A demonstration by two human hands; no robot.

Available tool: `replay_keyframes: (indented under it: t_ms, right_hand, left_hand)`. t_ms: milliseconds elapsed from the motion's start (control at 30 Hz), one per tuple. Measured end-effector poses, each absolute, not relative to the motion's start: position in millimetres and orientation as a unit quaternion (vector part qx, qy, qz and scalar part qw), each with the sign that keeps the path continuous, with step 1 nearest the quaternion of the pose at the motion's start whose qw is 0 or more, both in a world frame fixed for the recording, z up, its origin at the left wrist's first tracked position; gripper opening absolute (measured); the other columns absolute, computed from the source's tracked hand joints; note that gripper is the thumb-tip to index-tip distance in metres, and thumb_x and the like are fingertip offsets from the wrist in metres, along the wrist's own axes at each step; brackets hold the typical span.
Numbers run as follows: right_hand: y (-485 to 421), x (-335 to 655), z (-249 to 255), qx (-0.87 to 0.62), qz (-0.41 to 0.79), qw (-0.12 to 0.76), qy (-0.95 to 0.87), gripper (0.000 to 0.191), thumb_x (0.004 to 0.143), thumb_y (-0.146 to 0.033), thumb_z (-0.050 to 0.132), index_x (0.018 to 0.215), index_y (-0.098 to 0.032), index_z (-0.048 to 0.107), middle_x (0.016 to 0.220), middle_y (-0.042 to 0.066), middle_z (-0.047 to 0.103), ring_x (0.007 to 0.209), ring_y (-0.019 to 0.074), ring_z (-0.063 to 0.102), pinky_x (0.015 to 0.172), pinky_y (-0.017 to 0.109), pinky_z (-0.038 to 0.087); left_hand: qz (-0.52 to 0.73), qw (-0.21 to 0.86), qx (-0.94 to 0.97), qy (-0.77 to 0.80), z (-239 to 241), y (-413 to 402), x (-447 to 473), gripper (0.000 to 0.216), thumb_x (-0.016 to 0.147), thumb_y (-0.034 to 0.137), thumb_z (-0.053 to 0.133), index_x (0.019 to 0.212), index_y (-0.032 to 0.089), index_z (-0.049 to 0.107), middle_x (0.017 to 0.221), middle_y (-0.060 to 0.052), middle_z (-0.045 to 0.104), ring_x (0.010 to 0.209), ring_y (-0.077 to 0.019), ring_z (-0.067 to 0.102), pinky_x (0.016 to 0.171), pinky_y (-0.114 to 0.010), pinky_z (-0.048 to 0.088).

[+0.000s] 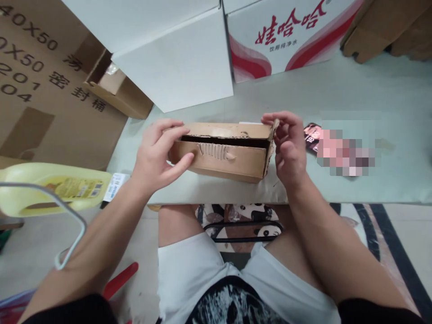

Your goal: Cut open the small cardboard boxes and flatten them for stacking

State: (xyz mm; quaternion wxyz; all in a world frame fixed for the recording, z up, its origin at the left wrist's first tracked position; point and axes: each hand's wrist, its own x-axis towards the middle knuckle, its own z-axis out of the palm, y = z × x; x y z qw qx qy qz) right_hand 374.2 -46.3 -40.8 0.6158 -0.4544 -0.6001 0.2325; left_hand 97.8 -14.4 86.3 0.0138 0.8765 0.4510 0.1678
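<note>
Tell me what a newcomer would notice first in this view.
First, the small cardboard box in the middle, a dark gap showing under its lid, between the left hand and the right hand. Next, the white carton with bold red lettering, behind it at the top. Then the pale yellow bottle at the left edge.

Room behind the box (232, 165) ends at white cartons (182, 65).

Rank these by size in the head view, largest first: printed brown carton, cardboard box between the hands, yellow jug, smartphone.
1. Printed brown carton
2. Cardboard box and yellow jug, too alike to rank
3. Smartphone
</note>
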Motion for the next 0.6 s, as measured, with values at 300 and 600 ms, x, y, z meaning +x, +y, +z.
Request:
replay_keyframes:
  t_ms: [300,600]
  right_hand:
    - [-42,363,-34,-0.471,0.228,0.610,-0.596,0.068,0.095,-0.080,0.032,0.139,-0.029,0.044,0.128,0.011,0.062,0.117,0.0284,0.063,0.101,0.053,0.055]
    - [-46,351,-29,-0.475,0.222,0.633,-0.570,0.052,0.100,-0.068,0.031,0.129,-0.029,0.049,0.120,0.009,0.062,0.123,0.0279,0.061,0.104,0.053,0.054]
  left_hand:
    - [0.092,0.045,0.873,0.477,69,-10,107,0.044,0.098,0.046,0.041,0.124,0.023,0.068,0.139,-0.010,0.068,0.132,-0.0333,0.061,0.116,-0.053,0.044]
    - [0.151,0.191,0.853,0.462,97,-31,93,0.047,0.097,0.050,0.042,0.060,0.025,0.059,0.093,-0.004,0.078,0.082,-0.0224,0.073,0.080,-0.039,0.062]
